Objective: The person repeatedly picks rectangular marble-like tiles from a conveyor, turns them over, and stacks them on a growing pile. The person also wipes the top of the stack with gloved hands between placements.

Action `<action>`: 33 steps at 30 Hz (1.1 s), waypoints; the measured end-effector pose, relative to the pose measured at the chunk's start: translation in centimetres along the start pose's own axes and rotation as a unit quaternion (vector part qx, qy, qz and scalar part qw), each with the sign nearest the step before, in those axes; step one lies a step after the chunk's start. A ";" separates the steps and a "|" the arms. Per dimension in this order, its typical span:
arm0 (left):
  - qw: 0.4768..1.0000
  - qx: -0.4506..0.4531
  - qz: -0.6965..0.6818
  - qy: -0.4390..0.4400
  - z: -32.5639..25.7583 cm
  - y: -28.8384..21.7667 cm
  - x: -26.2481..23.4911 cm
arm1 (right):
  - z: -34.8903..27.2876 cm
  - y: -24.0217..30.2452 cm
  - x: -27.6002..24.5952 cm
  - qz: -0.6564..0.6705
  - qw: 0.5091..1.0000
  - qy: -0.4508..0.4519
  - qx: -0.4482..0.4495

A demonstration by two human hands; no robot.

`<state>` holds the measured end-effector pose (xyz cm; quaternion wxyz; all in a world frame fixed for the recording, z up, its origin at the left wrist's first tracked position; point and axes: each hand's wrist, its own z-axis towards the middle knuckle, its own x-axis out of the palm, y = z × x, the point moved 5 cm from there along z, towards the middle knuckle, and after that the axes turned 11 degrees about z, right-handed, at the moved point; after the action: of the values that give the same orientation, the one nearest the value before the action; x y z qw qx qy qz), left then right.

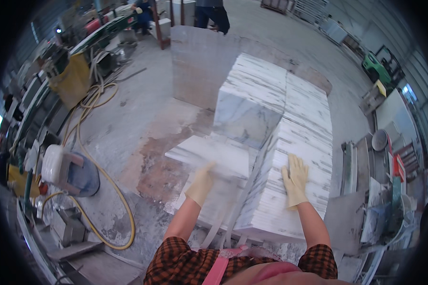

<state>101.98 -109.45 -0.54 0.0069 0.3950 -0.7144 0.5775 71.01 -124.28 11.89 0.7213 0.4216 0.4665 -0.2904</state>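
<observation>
A flat white marble tile with faint grey shading lies at a slant above a broader pale slab, in the gap to the left of a long row of white, grey-veined marble tiles set on edge. The worker's left hand, in a pale yellow glove, is at the tile's near edge; the fingers are blurred, and whether they are closed on it cannot be told. The right hand, in a matching glove, rests palm down on top of the row, fingers extended and slightly apart, gripping nothing.

Beyond the tile, a 2nd block of the same veined marble abuts the row, its smooth grey-white face toward the worker. A tall, dull grey upright panel stands behind the block's left side. Around the pale slab, the concrete floor shows reddish-brown, wet-looking patches.

The worker wears orange-and-black checked sleeves and a pink strap. To the left, a yellow hose loops near a rounded white-and-blue plastic container. At the far end, 1 person in dark trousers stands behind the panel, while a green forklift is parked at upper right.
</observation>
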 end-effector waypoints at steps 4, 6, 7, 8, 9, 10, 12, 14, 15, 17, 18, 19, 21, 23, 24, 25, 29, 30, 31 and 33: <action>0.894 0.199 0.400 0.027 2.0 -0.2 2.0 | 0.0 -0.2 0.4 0.011 1.000 -0.011 -0.010; 0.795 0.279 0.539 0.008 1.5 -0.6 2.8 | 0.0 -0.3 0.8 -0.016 1.000 -0.014 -0.014; 0.732 0.308 0.608 -0.023 1.5 -0.9 3.2 | -0.2 -0.1 0.6 -0.006 0.998 -0.038 -0.040; 0.778 0.249 0.576 -0.011 2.0 -0.7 3.2 | 0.0 -0.3 0.6 0.003 0.999 -0.032 -0.033; 0.776 0.245 0.581 -0.014 2.7 -0.7 3.6 | 0.0 -0.4 0.7 -0.014 1.000 -0.020 -0.020; 0.862 0.213 0.458 0.047 3.4 -0.5 4.1 | 0.0 -0.3 0.5 0.003 0.999 -0.018 -0.031; 0.988 -0.083 -0.129 0.027 5.3 1.8 4.3 | -0.1 -0.1 0.2 0.029 0.999 -0.005 -0.023; 0.993 -0.098 -0.060 -0.018 6.1 2.0 4.5 | 0.2 0.5 -0.4 0.038 0.998 -0.018 -0.039; 0.996 -0.077 -0.032 -0.015 6.3 1.7 4.8 | 0.4 0.4 -0.4 0.039 0.999 -0.001 -0.010; 0.999 -0.044 0.032 0.001 6.5 1.4 5.3 | 0.6 1.0 -0.8 0.046 0.999 0.000 -0.011; 0.997 -0.024 0.069 0.003 6.7 1.2 5.5 | 0.8 1.2 -0.9 0.045 0.999 -0.003 -0.013; 0.998 -0.005 0.053 0.023 6.9 1.0 5.8 | 0.8 1.3 -1.0 0.044 0.999 -0.003 -0.015; 0.999 -0.021 0.032 0.013 7.6 1.4 6.1 | 0.7 1.4 -1.0 0.047 0.999 -0.002 -0.017; 0.996 -0.079 -0.048 -0.003 8.7 2.1 6.4 | 0.6 1.2 -1.0 0.056 0.998 -0.007 -0.016; 0.990 -0.097 -0.099 0.002 9.0 2.5 6.6 | 0.5 1.1 -0.9 0.049 0.999 -0.001 -0.009; 0.990 -0.117 -0.073 -0.020 9.5 2.8 6.5 | 0.4 1.0 -0.7 0.043 0.999 0.000 -0.006; 0.839 0.226 0.492 0.058 8.9 0.0 8.5 | 0.3 0.8 -0.5 0.041 0.999 0.009 0.006; 0.944 0.129 0.301 0.040 9.1 0.3 7.9 | 0.2 0.8 -0.5 0.049 0.999 0.014 0.016; 0.993 -0.007 0.117 0.024 9.0 1.1 7.7 | 0.2 0.9 -0.5 0.044 0.999 0.019 0.018; 0.997 -0.027 0.045 0.062 8.9 0.2 8.8 | 0.3 1.1 -0.7 0.046 0.999 0.017 0.018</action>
<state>99.75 -121.74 0.44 0.0362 0.3255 -0.7449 0.5812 71.76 -124.05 12.95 0.7183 0.4603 0.4536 -0.2578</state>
